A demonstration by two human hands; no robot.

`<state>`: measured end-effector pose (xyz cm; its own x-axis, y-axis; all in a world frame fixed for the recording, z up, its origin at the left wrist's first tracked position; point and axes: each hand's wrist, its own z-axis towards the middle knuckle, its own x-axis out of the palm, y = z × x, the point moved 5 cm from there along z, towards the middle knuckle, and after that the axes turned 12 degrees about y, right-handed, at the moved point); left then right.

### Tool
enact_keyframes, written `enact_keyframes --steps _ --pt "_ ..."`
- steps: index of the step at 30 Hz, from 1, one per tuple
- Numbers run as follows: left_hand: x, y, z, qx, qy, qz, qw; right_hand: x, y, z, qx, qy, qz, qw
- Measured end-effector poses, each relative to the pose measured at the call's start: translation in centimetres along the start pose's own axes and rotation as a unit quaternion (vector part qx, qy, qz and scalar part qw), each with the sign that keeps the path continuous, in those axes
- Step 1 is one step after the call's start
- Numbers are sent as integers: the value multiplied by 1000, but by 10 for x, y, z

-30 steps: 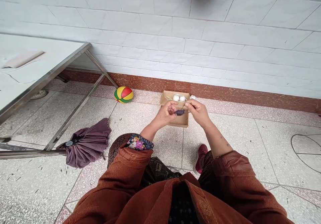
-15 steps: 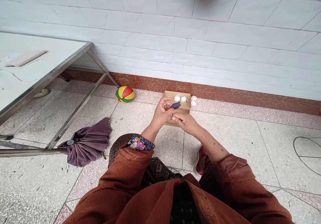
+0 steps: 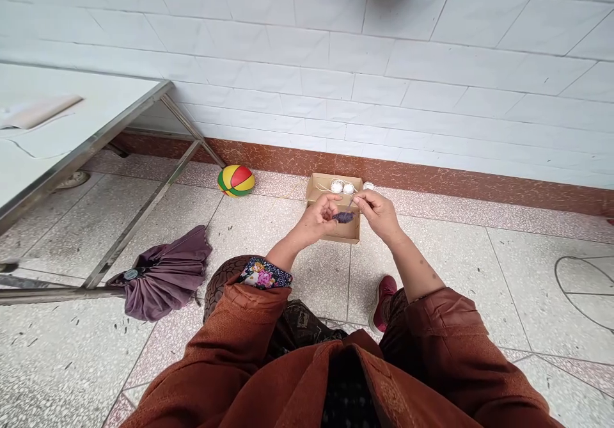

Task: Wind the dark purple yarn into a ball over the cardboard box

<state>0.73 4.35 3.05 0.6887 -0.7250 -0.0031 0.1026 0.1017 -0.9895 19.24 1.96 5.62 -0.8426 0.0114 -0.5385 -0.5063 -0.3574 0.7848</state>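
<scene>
A small dark purple-blue bundle of wound yarn (image 3: 343, 217) sticks out from the fingers of my left hand (image 3: 316, 218), which are closed round its left end. My right hand (image 3: 380, 214) pinches a dark strand of yarn (image 3: 350, 203) just up and to the right of the bundle. Both hands hover over an open cardboard box (image 3: 355, 231) on the floor. Toward the back of that box lie two white balls of string (image 3: 337, 187), with a loose white end trailing left. Another white ball (image 3: 368, 185) is outside the box on the right, partly hidden behind my right hand.
A red, yellow and green ball (image 3: 236, 180) sits by the wall at the left. A folded purple umbrella (image 3: 165, 273) leans by the metal-framed table (image 3: 119, 111). Wire hoop (image 3: 559, 281) lies on the floor at right. My red shoe (image 3: 384, 300) is below the right hand.
My right hand has moved up and to the right, from below the bundle to its right side, drawing the strand with it. The bundle has turned and dropped slightly in my left hand.
</scene>
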Motion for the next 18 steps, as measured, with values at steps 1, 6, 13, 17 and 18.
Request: enact_keyframes --steps 1,6,13,17,18 --pt "3 -2 0 1 17 -14 1000 2 -3 1 7 1 1 1000" --pt "2 -6 0 15 -15 -115 993 27 -14 0 42 50 7 998" --pt "-13 8 0 18 -144 -148 978 64 1 -8 -5 148 -3 989" --pt "-20 14 0 -7 -179 -87 980 63 10 -10 -22 164 -16 986" --pt "-22 15 0 -10 -183 -70 981 59 13 -10 -28 163 -12 986"
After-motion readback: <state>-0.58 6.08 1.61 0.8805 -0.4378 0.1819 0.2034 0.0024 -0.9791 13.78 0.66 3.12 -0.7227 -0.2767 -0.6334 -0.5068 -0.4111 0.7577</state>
